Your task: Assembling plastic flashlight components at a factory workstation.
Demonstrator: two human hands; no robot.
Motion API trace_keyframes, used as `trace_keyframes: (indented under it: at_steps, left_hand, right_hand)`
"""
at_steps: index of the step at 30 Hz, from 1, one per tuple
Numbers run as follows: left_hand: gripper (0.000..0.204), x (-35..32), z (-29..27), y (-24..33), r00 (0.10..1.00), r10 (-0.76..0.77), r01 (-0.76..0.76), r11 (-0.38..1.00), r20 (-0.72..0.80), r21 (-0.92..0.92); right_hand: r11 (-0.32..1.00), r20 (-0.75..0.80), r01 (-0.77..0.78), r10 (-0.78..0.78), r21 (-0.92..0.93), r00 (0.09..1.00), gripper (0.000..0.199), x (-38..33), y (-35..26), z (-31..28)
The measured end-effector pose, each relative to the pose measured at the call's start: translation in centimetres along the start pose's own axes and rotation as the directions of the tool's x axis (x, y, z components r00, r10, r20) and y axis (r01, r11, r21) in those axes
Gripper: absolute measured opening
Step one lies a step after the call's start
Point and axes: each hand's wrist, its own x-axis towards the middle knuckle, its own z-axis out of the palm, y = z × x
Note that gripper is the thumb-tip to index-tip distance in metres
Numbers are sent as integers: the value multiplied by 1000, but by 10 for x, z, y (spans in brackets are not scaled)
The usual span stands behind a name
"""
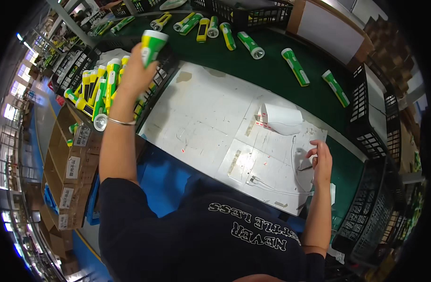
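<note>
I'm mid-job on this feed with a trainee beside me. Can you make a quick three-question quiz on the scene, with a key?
1. What does the left hand grip?
A) a screwdriver
B) a green-and-white flashlight
C) a cardboard box

2. True or false: on the white board, the curled white sheet sits to the left of the right hand.

3. What colour are the cables running across the near part of the board?

Key:
1. B, held by its body with the white head end showing.
2. True.
3. White.
</note>
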Motion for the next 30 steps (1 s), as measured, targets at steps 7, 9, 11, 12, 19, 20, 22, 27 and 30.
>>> trace_keyframes:
  at_steps: [7,9,11,12,19,20,22,27,30]
  left_hand:
    - [84,0,-41,-94,909,-374,181,749,182,637]
    - [95,-2,-47,-77,891,-422,172,654,167,736]
    - [102,7,-48,-94,843,-494,296,757,214,582]
    - [103,16,-47,-98,826,-504,316,786,255,531]
    - [111,30,-16,-162,803,-596,511,699,11,500]
    - [110,36,-8,-156,767,-641,519,646,29,560]
    - [106,47,-6,-149,704,-703,520,605,98,603]
    - [107,68,20,-174,715,-644,324,650,272,687]
    - [117,80,17,-203,749,-524,305,817,406,490]
  right_hand:
    - [985,19,114,-113,-127,993,35,94,-15,16]
    - [985,17,140,-139,-104,990,37,116,-14,17]
    - [967,15,171,-171,-187,985,38,134,-19,20]
    - [952,-3,208,-214,-225,977,39,147,-11,17]
    - [584,-61,148,-322,-798,945,55,191,-18,41]
    - [527,-58,95,-267,-844,962,57,192,-18,43]
    - [431,-58,37,-204,-902,977,61,204,-10,43]
    - [354,-59,-18,-106,-935,993,61,219,0,41]
    - [443,-107,-37,-134,-896,985,59,236,22,32]
